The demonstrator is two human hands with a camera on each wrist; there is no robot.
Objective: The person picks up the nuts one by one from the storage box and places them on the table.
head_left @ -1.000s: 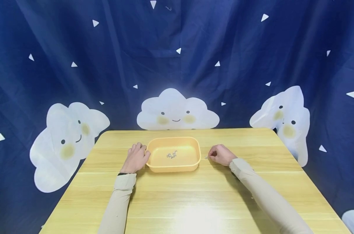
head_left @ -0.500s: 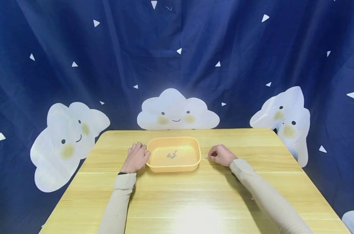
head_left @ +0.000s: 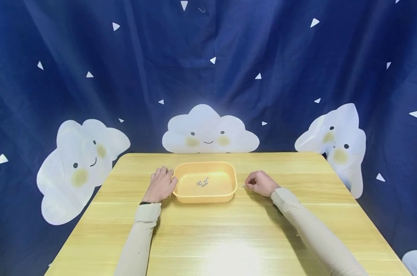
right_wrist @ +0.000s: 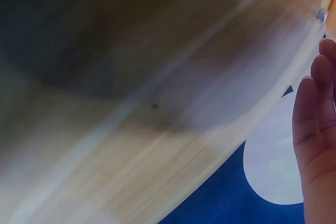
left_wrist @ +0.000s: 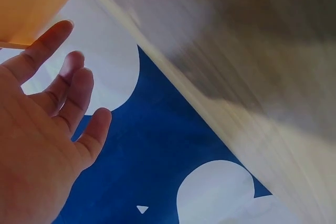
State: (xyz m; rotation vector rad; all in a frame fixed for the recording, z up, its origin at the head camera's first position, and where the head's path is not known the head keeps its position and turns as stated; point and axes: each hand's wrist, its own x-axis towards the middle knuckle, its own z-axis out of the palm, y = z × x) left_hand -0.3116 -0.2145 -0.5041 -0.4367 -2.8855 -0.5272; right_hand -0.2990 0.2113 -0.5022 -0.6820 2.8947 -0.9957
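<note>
A shallow yellow plastic tray (head_left: pixel 201 199) stands on the table, with several small clear, shiny beads (head_left: pixel 202 183) clustered on its floor. My left hand (head_left: pixel 159 186) rests at the tray's left side, thumb over the rim. In the left wrist view, its fingers (left_wrist: pixel 79 95) are loosely bent, the uppermost overlapping the tray wall (left_wrist: pixel 31 9). Just right of the tray, my right hand (head_left: pixel 261 183) pinches a small clear bead (head_left: pixel 243 186) at its fingertips. That bead (right_wrist: pixel 322 15) looks square and glassy in the right wrist view, where the pinching thumb is hidden.
The light wooden table (head_left: pixel 194 230) extends around the tray, with a bright glare patch near its front. A dark blue curtain (head_left: pixel 143 76) with white clouds hangs behind and beside it. A small pale speck (head_left: pixel 297 234) shows by the right sleeve.
</note>
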